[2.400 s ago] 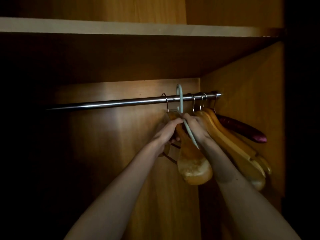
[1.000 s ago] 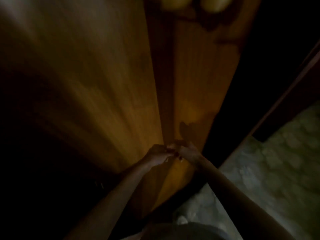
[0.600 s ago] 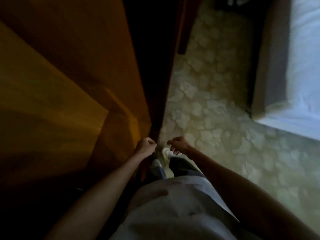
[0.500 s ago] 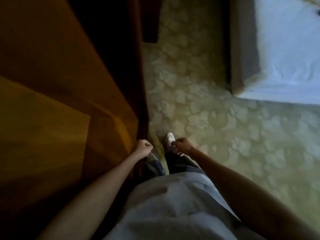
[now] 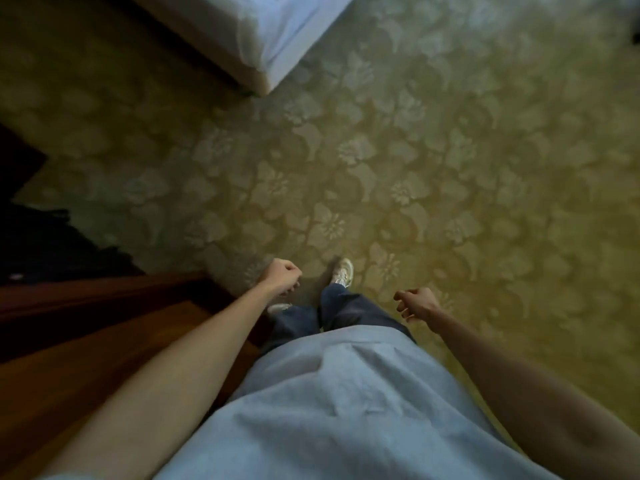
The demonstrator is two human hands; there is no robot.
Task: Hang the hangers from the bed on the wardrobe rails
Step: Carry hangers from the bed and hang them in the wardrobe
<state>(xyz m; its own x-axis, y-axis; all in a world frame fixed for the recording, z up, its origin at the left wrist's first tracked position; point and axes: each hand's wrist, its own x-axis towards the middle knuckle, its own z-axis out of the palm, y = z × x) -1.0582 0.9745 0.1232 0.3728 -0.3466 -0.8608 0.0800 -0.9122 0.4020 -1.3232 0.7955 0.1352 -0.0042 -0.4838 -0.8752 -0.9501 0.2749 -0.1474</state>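
No hanger shows in the head view, and the wardrobe rail is out of sight. My left hand (image 5: 280,277) hangs in front of me with its fingers curled in, holding nothing. My right hand (image 5: 414,303) is apart from it to the right, fingers loosely curled, also holding nothing. The corner of the bed (image 5: 266,43), with a white sheet over it, lies at the top left, well ahead of both hands. A brown wooden wardrobe panel (image 5: 104,327) is at my lower left, beside my left forearm.
Patterned yellow-green carpet (image 5: 450,168) covers the floor between me and the bed. My feet in light shoes (image 5: 343,271) stand on it. A dark opening (image 5: 41,237) lies at the left, above the wardrobe panel.
My hands let go of the hangers on the rail and dropped down holding nothing. The view swung from the wardrobe interior to the floor, with the bed corner now at the top left.
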